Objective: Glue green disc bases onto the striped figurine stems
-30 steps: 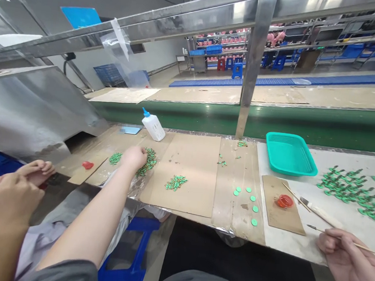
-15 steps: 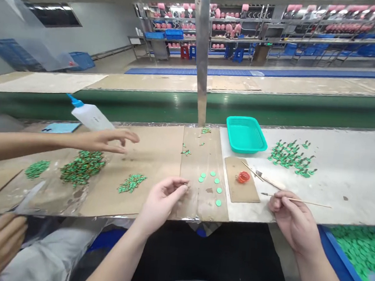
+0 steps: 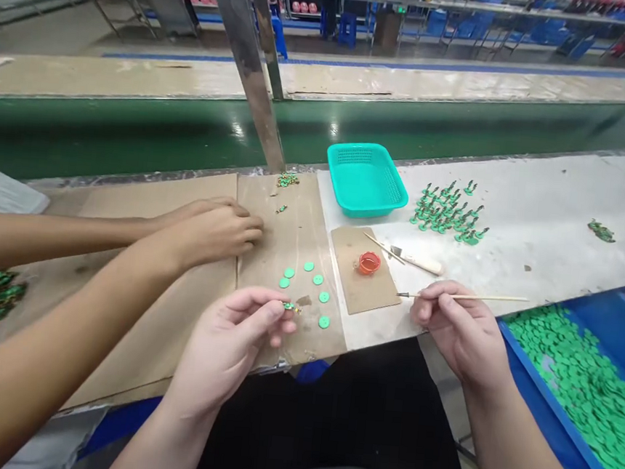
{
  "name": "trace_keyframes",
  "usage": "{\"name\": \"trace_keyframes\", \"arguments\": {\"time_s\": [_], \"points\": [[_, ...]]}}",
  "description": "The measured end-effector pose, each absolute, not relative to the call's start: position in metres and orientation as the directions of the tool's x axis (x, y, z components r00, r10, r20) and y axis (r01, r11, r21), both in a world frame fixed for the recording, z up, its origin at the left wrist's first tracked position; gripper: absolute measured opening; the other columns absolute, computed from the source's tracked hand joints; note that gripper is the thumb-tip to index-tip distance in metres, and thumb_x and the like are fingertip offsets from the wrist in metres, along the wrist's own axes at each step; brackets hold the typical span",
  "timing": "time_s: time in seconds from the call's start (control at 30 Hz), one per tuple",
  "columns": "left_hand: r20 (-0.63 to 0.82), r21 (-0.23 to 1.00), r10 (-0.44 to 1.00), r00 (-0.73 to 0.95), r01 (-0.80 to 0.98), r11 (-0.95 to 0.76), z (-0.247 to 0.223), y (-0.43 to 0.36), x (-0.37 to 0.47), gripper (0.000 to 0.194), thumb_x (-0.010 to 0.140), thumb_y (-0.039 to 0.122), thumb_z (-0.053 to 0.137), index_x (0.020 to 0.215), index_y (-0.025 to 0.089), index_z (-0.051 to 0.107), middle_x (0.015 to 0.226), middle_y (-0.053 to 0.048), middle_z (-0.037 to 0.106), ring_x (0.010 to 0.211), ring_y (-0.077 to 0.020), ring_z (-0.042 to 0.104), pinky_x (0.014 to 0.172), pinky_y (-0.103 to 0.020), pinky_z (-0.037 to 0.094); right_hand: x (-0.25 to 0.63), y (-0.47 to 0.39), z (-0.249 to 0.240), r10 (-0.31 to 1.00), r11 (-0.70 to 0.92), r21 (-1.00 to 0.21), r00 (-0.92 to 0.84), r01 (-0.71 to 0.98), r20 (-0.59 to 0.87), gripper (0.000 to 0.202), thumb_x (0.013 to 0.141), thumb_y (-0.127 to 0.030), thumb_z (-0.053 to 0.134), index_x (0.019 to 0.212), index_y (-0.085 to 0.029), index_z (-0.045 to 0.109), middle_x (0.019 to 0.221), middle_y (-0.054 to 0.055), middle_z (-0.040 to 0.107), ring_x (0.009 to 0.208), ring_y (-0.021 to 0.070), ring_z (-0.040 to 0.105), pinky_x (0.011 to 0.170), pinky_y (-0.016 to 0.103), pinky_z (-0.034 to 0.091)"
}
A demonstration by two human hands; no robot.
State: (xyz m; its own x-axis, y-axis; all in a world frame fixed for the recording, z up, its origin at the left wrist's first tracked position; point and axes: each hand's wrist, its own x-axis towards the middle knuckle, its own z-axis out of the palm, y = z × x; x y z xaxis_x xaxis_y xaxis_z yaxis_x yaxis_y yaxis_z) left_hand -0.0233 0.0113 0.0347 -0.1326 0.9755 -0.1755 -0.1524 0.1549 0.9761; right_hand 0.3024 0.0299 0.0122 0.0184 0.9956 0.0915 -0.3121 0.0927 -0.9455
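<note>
My left hand [image 3: 249,327] is closed in a pinch on a small painted figurine [image 3: 291,307], green with dark and yellow parts, above the brown cardboard. My right hand [image 3: 455,327] grips a thin paintbrush [image 3: 490,298], its dark tip pointing left toward a cardboard pad [image 3: 356,294]. On that pad sits a small red cup [image 3: 369,263] with liquid in it. Several flat green discs [image 3: 318,279] lie between my hands. Further off, one loose figurine [image 3: 281,209] and a little pile of them [image 3: 288,180] rest on the cardboard.
A co-worker's two hands [image 3: 225,234] reach in from the left over the cardboard. A teal basket [image 3: 366,208] stands behind the pad, beside several figurines standing on green discs [image 3: 449,211]. A wooden-handled tool [image 3: 422,264] lies nearby. At lower right is a blue bin [image 3: 542,419] of green discs.
My view has turned right and down. The co-worker's hands have come together over the cardboard beside my left hand. The figurine in my left hand shows more plainly; my right hand keeps the paintbrush.
</note>
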Motion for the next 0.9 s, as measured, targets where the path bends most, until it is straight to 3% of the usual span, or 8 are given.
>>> {"name": "trace_keyframes", "arguments": {"time_s": [0.1,0.17,0.3,0.37,0.5,0.6,0.8,0.9], "points": [[-0.201,0.971,0.974,-0.106,-0.154,0.183,0.037,0.011,-0.019,0.054,0.070,0.067,0.115,0.090,0.021,0.093,0.074,-0.008,0.083,0.065,-0.0203,0.081,0.056,-0.022,0.065,0.276,0.014,0.028,0.988,0.146,-0.957,-0.004,-0.249,0.152,0.016,0.111,-0.041,0.086,0.108,-0.029,0.095,0.088,0.003,0.087,0.082,0.0145,0.082,0.080,0.023,0.068],[-0.207,0.970,0.974,-0.092,-0.147,0.192,0.038,0.009,-0.016,0.050,0.071,0.065,0.115,0.091,0.024,0.094,0.077,-0.007,0.085,0.066,-0.0187,0.082,0.059,-0.019,0.067,0.252,0.005,0.038,0.972,0.231,-0.965,-0.001,-0.120,0.233,0.016,0.115,-0.031,0.078,0.112,-0.032,0.093,0.095,0.001,0.091,0.088,0.0140,0.086,0.085,0.022,0.069],[-0.192,0.975,0.979,-0.072,-0.126,0.182,0.038,0.002,-0.011,0.042,0.076,0.062,0.113,0.094,0.027,0.097,0.083,-0.007,0.087,0.069,-0.0159,0.082,0.065,-0.015,0.068,0.209,0.001,0.051,0.972,0.234,-0.969,0.018,0.079,0.236,0.012,0.095,-0.019,0.090,0.102,-0.029,0.088,0.097,-0.002,0.091,0.088,0.0140,0.088,0.086,0.021,0.069],[-0.189,0.976,0.979,-0.073,-0.121,0.179,0.037,-0.001,-0.010,0.041,0.078,0.060,0.112,0.097,0.028,0.097,0.088,-0.007,0.089,0.073,-0.0167,0.084,0.068,-0.015,0.069,0.197,0.003,0.052,0.981,0.192,-0.980,0.001,0.043,0.192,0.013,0.089,-0.018,0.091,0.096,-0.027,0.085,0.088,-0.003,0.088,0.079,0.0133,0.085,0.077,0.020,0.067],[-0.188,0.975,0.978,-0.088,-0.136,0.175,0.037,-0.004,-0.009,0.039,0.080,0.059,0.112,0.100,0.029,0.097,0.091,-0.007,0.090,0.074,-0.0164,0.083,0.070,-0.016,0.070,0.186,0.004,0.048,0.996,0.084,-0.989,-0.029,-0.124,0.088,0.010,0.090,-0.018,0.087,0.091,-0.026,0.080,0.079,-0.005,0.082,0.066,0.0120,0.077,0.062,0.019,0.063],[-0.200,0.969,0.977,-0.080,-0.167,0.185,0.036,-0.006,-0.007,0.041,0.079,0.062,0.111,0.100,0.031,0.097,0.088,-0.006,0.089,0.071,-0.0159,0.082,0.070,-0.018,0.071,0.182,0.003,0.045,0.996,0.076,-0.983,-0.021,-0.167,0.081,0.011,0.091,-0.018,0.086,0.091,-0.027,0.079,0.078,-0.005,0.081,0.066,0.0122,0.078,0.062,0.019,0.063],[-0.217,0.961,0.974,-0.070,-0.192,0.201,0.032,-0.006,-0.004,0.042,0.078,0.063,0.112,0.101,0.031,0.097,0.090,-0.009,0.091,0.072,-0.0184,0.084,0.070,-0.021,0.072,0.184,0.001,0.045,0.967,0.248,-0.967,0.051,0.060,0.251,0.010,0.090,-0.017,0.086,0.090,-0.026,0.081,0.084,-0.004,0.084,0.075,0.0116,0.081,0.077,0.019,0.065],[-0.214,0.961,0.974,-0.067,-0.194,0.198,0.033,-0.002,-0.007,0.039,0.077,0.060,0.113,0.099,0.032,0.097,0.090,-0.007,0.090,0.069,-0.0165,0.082,0.067,-0.020,0.071,0.184,0.002,0.048,0.987,0.160,-0.987,-0.012,-0.033,0.160,0.011,0.089,-0.016,0.087,0.090,-0.026,0.081,0.083,-0.003,0.085,0.073,0.0121,0.081,0.073,0.020,0.065]]}}
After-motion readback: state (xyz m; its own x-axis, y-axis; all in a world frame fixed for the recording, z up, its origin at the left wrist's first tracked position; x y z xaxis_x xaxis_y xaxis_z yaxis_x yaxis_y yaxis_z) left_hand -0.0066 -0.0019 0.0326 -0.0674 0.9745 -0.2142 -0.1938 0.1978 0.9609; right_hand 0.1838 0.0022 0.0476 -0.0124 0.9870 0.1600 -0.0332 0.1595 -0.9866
